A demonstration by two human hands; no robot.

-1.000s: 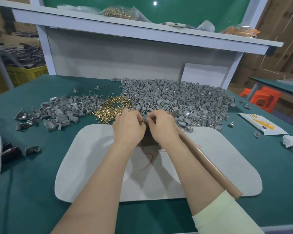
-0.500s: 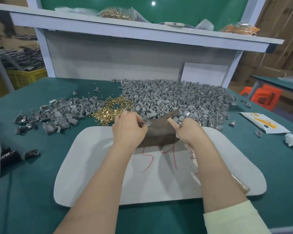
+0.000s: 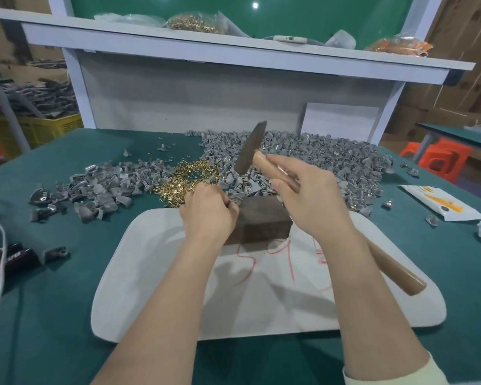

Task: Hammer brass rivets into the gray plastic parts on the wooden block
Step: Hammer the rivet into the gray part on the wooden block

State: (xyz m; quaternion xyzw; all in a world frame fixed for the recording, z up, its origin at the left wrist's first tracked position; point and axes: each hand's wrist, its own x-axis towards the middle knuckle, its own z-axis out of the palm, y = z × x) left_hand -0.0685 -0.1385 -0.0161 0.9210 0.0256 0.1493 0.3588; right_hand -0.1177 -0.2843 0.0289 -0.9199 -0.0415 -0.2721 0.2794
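Dark wooden block on white mat on green desk, left hand curled at block's left top edge, pinching small gray part, right hand gripping hammer raised above block, brass rivets behind-left of block, gray plastic parts heaped behind block

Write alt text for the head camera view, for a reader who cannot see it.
The right hand holds a hammer raised above a wooden block, while the left hand pinches a gray part at the block's edge. The block stands on a white board on a green table, with piles of brass rivets and gray plastic parts behind.
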